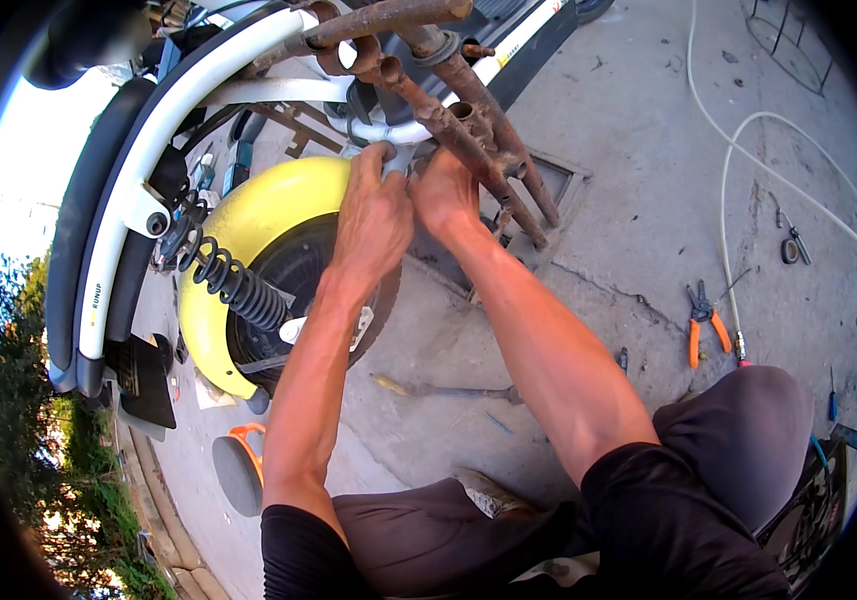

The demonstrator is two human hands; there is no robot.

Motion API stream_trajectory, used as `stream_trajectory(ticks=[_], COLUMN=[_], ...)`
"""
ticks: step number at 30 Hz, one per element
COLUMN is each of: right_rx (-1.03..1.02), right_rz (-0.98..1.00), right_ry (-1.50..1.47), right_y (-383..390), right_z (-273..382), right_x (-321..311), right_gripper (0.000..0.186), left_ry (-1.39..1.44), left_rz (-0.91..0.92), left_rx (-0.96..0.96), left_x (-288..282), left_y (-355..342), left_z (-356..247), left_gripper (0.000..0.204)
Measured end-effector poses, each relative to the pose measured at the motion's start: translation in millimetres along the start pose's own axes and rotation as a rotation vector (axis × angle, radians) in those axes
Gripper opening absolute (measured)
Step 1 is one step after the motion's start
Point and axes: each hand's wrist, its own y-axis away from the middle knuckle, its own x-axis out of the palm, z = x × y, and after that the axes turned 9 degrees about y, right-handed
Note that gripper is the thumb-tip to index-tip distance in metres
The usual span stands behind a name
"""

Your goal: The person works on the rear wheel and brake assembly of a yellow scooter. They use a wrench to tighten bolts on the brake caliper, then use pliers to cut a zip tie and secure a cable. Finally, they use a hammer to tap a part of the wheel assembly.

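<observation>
White frame [283, 91]: spread over the upper left and centre of the view, its lower tube ending close to both hands.
Left hand [373, 220]: raised to the lower tube, just beside the yellow fender [293, 185]; its fingers are bent, but whether they grip anything I cannot tell.
Right hand [445, 195]: next to the left one, partly behind the rusty tube frame [448, 125]; its fingers are mostly hidden, so their hold cannot be told.
Wheel [383, 300]: black, under the fender's curve, left of the left forearm.
Coil spring [243, 285]: black, in front of the wheel.
Concrete floor [638, 150]: bears orange-handled pliers [700, 322] near the end of a pale hose [724, 230], a roll of tape [788, 250] farther right, and a long yellow-handled tool [448, 390] between the forearms.
Grey disc [236, 475]: with an orange part, lower left, well apart from the hands.
</observation>
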Motion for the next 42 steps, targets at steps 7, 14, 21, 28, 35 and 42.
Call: stream_trajectory(ticks=[7, 14, 21, 28, 35, 42], right_rx=[0.116, 0.333, 0.288, 0.148, -0.211, -0.19], right_rz=[0.042, 0.16, 0.149, 0.144, 0.219, 0.337], right_ry=[-0.098, -0.353, -0.863, -0.533, -0.166, 0.409], right_y=[-4, 7, 24, 48, 125, 137], right_z=[-3, -27, -20, -19, -73, -145], right_x=[4, 13, 24, 23, 29, 12], right_gripper=[0.053, 0.051, 0.05, 0.06, 0.057, 0.081], left_ry=[-0.013, -0.059, -0.085, -0.214, -0.144, -0.152], left_rz=[0.032, 0.065, 0.027, 0.086, 0.06, 0.251], left_rx=[-0.035, -0.178, 0.066, 0.134, -0.133, -0.232], left_x=[-7, -40, -35, -34, -58, -82], left_y=[0, 17, 13, 15, 8, 9], left_z=[-10, -25, -16, -8, -26, -46], left_gripper=[0.018, 0.023, 0.027, 0.024, 0.016, 0.019])
